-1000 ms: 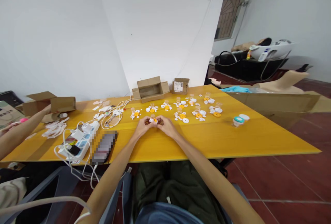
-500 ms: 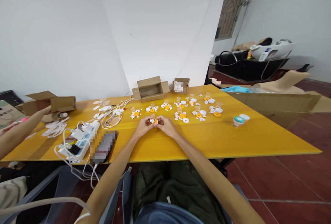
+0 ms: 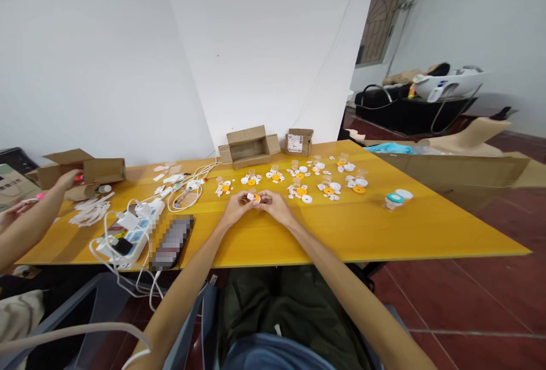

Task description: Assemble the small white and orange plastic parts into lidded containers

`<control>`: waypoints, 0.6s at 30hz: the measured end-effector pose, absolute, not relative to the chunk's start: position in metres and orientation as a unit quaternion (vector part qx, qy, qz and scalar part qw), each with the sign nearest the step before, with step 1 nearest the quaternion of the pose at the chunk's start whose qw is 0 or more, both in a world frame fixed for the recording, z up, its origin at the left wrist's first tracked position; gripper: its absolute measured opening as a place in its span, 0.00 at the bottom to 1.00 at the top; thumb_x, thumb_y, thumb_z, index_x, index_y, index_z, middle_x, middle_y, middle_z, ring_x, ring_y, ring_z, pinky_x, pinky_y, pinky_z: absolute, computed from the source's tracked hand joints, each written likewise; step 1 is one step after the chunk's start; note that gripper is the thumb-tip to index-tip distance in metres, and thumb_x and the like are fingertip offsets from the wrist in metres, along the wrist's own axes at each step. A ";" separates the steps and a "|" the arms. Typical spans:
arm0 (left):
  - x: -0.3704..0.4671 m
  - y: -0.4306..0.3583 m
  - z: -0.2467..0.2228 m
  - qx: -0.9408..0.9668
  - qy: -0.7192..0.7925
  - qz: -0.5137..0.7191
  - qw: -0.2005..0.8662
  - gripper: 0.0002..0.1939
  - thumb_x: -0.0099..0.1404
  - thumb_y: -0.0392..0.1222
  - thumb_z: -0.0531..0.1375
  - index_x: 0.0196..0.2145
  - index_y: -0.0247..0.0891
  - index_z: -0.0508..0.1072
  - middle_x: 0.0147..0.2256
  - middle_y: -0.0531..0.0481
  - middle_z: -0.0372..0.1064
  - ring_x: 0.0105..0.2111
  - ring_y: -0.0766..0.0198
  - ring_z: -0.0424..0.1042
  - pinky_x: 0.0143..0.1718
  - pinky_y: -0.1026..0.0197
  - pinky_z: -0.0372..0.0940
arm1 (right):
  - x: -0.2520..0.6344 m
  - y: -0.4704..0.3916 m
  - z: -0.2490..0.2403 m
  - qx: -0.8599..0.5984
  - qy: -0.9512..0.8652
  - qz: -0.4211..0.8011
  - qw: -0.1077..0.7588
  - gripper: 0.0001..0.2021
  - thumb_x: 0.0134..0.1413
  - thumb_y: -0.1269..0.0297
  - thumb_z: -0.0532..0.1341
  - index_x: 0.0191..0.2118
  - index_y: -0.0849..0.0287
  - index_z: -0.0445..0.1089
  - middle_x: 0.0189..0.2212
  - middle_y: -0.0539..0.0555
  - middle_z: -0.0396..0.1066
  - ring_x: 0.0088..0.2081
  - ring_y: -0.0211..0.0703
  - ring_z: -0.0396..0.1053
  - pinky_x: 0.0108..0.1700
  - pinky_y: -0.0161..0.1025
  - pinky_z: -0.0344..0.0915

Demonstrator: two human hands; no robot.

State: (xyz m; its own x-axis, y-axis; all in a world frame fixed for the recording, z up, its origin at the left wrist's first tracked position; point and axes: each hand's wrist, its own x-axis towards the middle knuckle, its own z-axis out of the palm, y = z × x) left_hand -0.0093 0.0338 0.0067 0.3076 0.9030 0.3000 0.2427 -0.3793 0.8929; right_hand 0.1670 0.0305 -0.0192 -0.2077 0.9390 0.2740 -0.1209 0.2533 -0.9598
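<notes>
Over the middle of the yellow table, my left hand (image 3: 237, 209) and my right hand (image 3: 275, 208) meet with bent fingers. Between their fingertips is a small orange-and-white plastic part (image 3: 256, 198), mostly covered by the fingers. A white piece with small dark marks (image 3: 249, 195) shows beside my left fingertips; its exact kind is too small to tell. Just beyond the hands lie little groups of parts: orange rings (image 3: 301, 192), white discs (image 3: 306, 199), small marked white pieces and clear cups (image 3: 294, 164).
A teal-rimmed clear jar (image 3: 394, 200) stands at the right beside a white lid (image 3: 404, 194). Two cardboard boxes (image 3: 248, 151) are by the wall. On the left are a power strip (image 3: 139, 237), cables, a phone (image 3: 173, 242) and another person's arm (image 3: 40, 219) at a carton (image 3: 104, 171).
My hands stay nearly in place, with the held part turned slightly. At the left, the other person's hand has moved further into the carton, where something red now shows.
</notes>
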 end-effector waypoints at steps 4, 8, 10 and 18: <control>-0.009 0.035 0.005 0.712 0.393 0.444 0.377 0.18 0.54 0.52 0.71 0.37 0.38 0.79 0.36 0.48 0.79 0.37 0.59 0.75 0.40 0.58 0.69 | 0.170 0.030 -0.018 -0.321 -0.548 0.555 0.537 0.17 0.35 0.59 0.75 0.37 0.56 0.78 0.36 0.53 0.80 0.40 0.47 0.77 0.48 0.45 0.72; -0.007 0.033 0.006 0.730 0.389 0.449 0.337 0.16 0.57 0.50 0.69 0.40 0.39 0.79 0.40 0.47 0.79 0.39 0.59 0.75 0.39 0.59 0.68 | 0.173 0.027 -0.016 -0.296 -0.504 0.613 0.532 0.18 0.39 0.53 0.74 0.37 0.56 0.79 0.37 0.55 0.80 0.41 0.46 0.76 0.52 0.47 0.72; -0.006 0.031 0.007 0.744 0.389 0.450 0.305 0.15 0.57 0.49 0.69 0.41 0.41 0.79 0.42 0.47 0.79 0.40 0.58 0.75 0.40 0.59 0.68 | 0.174 0.025 -0.015 -0.283 -0.486 0.643 0.519 0.17 0.40 0.52 0.75 0.34 0.57 0.79 0.35 0.54 0.80 0.40 0.45 0.76 0.53 0.47 0.72; -0.004 0.023 0.012 0.777 0.367 0.463 0.217 0.12 0.60 0.45 0.68 0.42 0.43 0.79 0.42 0.47 0.78 0.41 0.58 0.75 0.42 0.57 0.68 | 0.173 0.024 -0.012 -0.281 -0.419 0.708 0.494 0.09 0.46 0.59 0.74 0.29 0.57 0.77 0.29 0.52 0.78 0.35 0.41 0.77 0.51 0.44 0.74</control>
State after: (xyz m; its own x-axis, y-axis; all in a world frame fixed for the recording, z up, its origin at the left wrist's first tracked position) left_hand -0.0039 0.0233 0.0117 0.3008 0.7714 0.5607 0.3696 -0.6363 0.6771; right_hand 0.1729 0.0240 -0.0119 -0.3530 0.9355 0.0165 -0.4644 -0.1599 -0.8711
